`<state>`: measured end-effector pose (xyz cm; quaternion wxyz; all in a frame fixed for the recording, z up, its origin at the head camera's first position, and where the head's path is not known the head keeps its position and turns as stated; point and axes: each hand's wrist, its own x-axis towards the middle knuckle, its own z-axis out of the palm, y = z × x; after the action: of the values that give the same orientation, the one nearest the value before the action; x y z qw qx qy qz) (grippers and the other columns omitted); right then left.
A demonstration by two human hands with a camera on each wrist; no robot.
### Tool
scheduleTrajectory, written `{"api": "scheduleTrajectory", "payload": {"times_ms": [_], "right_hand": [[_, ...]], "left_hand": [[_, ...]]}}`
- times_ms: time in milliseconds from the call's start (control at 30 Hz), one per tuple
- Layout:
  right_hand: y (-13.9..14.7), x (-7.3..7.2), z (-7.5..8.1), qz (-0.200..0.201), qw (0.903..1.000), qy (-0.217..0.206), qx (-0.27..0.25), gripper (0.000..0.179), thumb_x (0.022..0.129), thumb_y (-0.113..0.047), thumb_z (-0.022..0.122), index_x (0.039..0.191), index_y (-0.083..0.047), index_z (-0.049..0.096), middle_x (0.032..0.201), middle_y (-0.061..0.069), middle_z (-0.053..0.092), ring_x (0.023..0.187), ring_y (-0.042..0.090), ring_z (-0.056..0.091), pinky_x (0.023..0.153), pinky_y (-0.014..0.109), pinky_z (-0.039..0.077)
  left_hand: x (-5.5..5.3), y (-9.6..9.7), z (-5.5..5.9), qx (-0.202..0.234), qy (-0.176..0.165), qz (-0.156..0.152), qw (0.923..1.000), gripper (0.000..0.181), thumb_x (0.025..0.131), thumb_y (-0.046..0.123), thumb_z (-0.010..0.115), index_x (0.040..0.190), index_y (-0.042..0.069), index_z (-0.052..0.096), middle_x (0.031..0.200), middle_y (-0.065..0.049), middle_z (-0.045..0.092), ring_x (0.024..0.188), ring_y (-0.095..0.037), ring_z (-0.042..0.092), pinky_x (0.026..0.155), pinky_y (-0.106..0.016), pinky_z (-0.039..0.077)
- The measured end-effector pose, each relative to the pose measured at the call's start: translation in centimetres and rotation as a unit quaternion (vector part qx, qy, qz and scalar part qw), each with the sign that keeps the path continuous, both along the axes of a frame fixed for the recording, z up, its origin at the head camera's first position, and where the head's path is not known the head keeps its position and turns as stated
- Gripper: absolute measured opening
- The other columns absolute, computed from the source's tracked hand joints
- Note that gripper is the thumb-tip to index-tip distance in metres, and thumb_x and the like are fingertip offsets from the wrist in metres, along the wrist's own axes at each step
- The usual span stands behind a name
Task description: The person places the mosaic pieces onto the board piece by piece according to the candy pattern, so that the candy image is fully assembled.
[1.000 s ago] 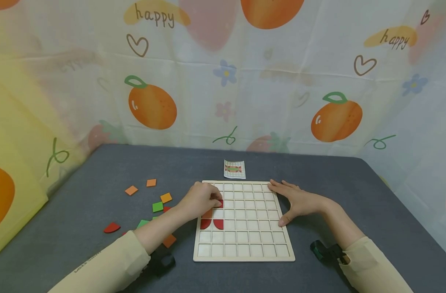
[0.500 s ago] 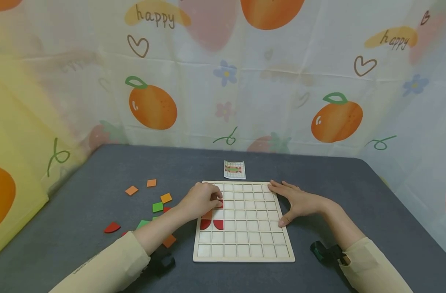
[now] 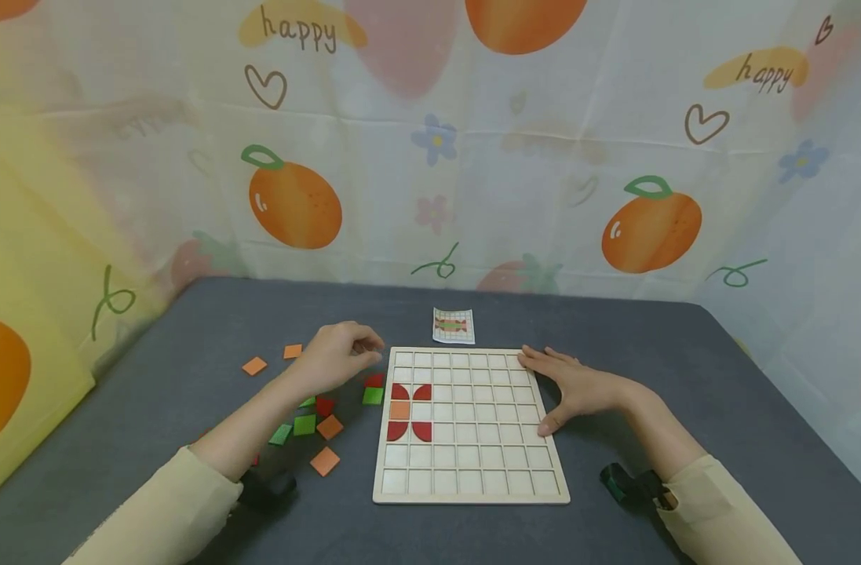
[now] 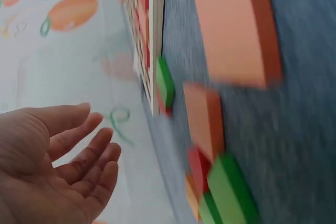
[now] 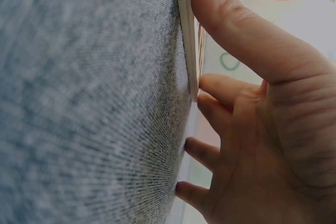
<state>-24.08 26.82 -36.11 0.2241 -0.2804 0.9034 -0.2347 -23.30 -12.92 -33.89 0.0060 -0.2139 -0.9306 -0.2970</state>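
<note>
A pale wooden grid board [image 3: 483, 451] lies on the table. In its left columns sit several red quarter-round tiles [image 3: 421, 431] and one orange square tile [image 3: 399, 410]. My left hand [image 3: 334, 353] is in the air just left of the board's far-left corner; the left wrist view shows its fingers [image 4: 100, 145] loosely bent with nothing between them. My right hand [image 3: 578, 386] rests on the board's right edge, fingers spread, thumb [image 5: 236, 19] and fingertips touching the rim.
Loose tiles lie left of the board: a green tile [image 3: 373, 396] beside its edge, an orange tile [image 3: 325, 461] nearer me, others partly hidden by the left forearm. A small printed pattern card [image 3: 454, 326] lies behind the board. A fruit-print cloth [image 3: 515, 173] hangs behind the table.
My left hand has let go of a red quarter-round tile in the board and moved left, off the board, uncovering the tiles there. The right hand has stayed in place.
</note>
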Motion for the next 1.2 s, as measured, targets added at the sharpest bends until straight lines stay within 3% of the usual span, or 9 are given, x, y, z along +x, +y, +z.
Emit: {"api": "scheduleTrajectory", "payload": {"times_ms": [167, 300, 467, 600, 733, 1200], "right_hand": [[0.0, 0.0, 0.0, 0.001, 1.0000, 0.002, 0.001, 0.120, 0.072, -0.048, 0.084, 0.159, -0.006, 0.013, 0.167, 0.019, 0.002, 0.151, 0.052, -0.008, 0.111, 0.078, -0.003], [-0.1, 0.1, 0.0, -0.001, 1.0000, 0.002, 0.002, 0.120, 0.072, -0.047, 0.084, 0.159, -0.006, 0.013, 0.167, 0.019, 0.002, 0.151, 0.052, -0.008, 0.110, 0.078, -0.003], [-0.1, 0.1, 0.0, -0.003, 1.0000, 0.003, 0.002, 0.119, 0.072, -0.047, 0.085, 0.159, -0.006, 0.013, 0.167, 0.019, 0.002, 0.151, 0.052, -0.008, 0.110, 0.078, -0.003], [-0.1, 0.1, 0.0, -0.003, 1.0000, 0.003, 0.001, 0.119, 0.072, -0.046, 0.085, 0.159, -0.006, 0.013, 0.167, 0.019, 0.002, 0.151, 0.052, -0.008, 0.110, 0.078, -0.002], [-0.1, 0.1, 0.0, -0.002, 1.0000, 0.001, 0.000, 0.119, 0.072, -0.046, 0.085, 0.159, -0.005, 0.013, 0.167, 0.019, 0.002, 0.151, 0.052, -0.008, 0.110, 0.078, -0.002], [0.0, 0.0, -0.3, -0.003, 1.0000, 0.004, 0.001, 0.120, 0.072, -0.047, 0.085, 0.159, -0.007, 0.013, 0.167, 0.018, 0.002, 0.151, 0.052, -0.008, 0.110, 0.079, -0.001]], "left_hand": [[-0.1, -3.2, 0.5, -0.012, -0.042, 0.008, 0.9990, 0.016, 0.093, 0.015, 0.065, 0.104, 0.004, 0.071, 0.095, -0.009, 0.070, 0.083, -0.018, 0.062, 0.072, -0.031, 0.051], [-0.1, -5.8, 0.3, -0.004, -0.107, -0.026, 0.9939, 0.014, 0.091, 0.016, 0.069, 0.101, 0.006, 0.070, 0.092, -0.005, 0.072, 0.081, -0.014, 0.064, 0.071, -0.029, 0.050], [-0.2, -8.9, -0.2, 0.023, -0.198, -0.106, 0.9743, 0.029, 0.083, 0.015, 0.077, 0.109, 0.004, 0.070, 0.102, -0.011, 0.070, 0.088, -0.014, 0.064, 0.074, -0.026, 0.054], [-0.6, -10.8, -1.0, 0.029, -0.238, -0.150, 0.9590, 0.038, 0.081, 0.015, 0.079, 0.115, 0.002, 0.067, 0.102, -0.013, 0.063, 0.088, -0.011, 0.055, 0.074, -0.023, 0.052], [-0.9, -11.8, -1.9, 0.031, -0.254, -0.160, 0.9535, 0.039, 0.084, 0.016, 0.077, 0.119, 0.002, 0.067, 0.102, -0.008, 0.063, 0.085, -0.009, 0.053, 0.074, -0.022, 0.050], [-0.7, -11.6, -2.3, 0.038, -0.218, -0.158, 0.9623, 0.029, 0.084, 0.013, 0.076, 0.111, 0.004, 0.071, 0.093, -0.004, 0.060, 0.080, -0.008, 0.050, 0.070, -0.021, 0.046]]}}
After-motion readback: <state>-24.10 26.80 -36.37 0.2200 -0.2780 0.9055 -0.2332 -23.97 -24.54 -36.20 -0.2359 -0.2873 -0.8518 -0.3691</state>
